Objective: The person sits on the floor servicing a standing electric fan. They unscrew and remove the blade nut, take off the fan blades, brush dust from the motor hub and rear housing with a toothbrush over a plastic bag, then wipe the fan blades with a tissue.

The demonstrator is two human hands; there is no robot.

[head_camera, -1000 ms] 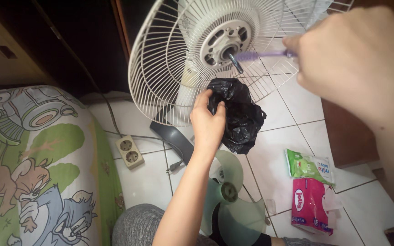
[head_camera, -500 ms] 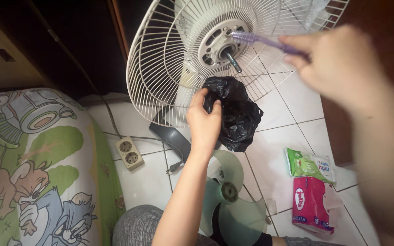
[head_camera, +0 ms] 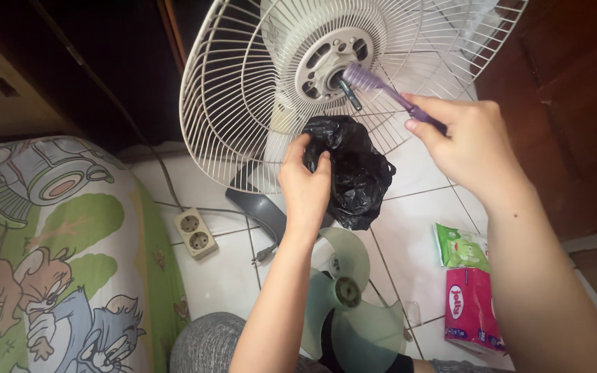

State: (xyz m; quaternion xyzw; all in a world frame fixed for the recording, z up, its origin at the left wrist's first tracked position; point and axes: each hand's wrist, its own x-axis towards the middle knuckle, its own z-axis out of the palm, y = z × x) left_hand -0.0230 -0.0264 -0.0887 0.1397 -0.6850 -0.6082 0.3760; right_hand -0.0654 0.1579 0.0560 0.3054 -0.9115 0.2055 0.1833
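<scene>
A white wire fan guard [head_camera: 243, 90] with its motor hub [head_camera: 326, 62] and bare metal shaft fills the top of the view. My right hand [head_camera: 471, 145] grips a purple brush [head_camera: 374, 86], whose bristled head rests against the hub beside the shaft. My left hand [head_camera: 305, 186] holds a crumpled black plastic bag [head_camera: 357, 173] up under the hub, against the lower part of the guard.
A pale green fan blade [head_camera: 343, 290] lies on the white tiled floor [head_camera: 222, 269] below my arms. A white power strip [head_camera: 197, 233] with its cord sits left of it. Green [head_camera: 461, 245] and pink [head_camera: 471, 307] packets lie at right. A cartoon-print cushion [head_camera: 50, 255] fills the left.
My right hand has drawn back to the right and lower, while the brush head stays at the hub. The view has shifted slightly. My left hand keeps the black bag in place.
</scene>
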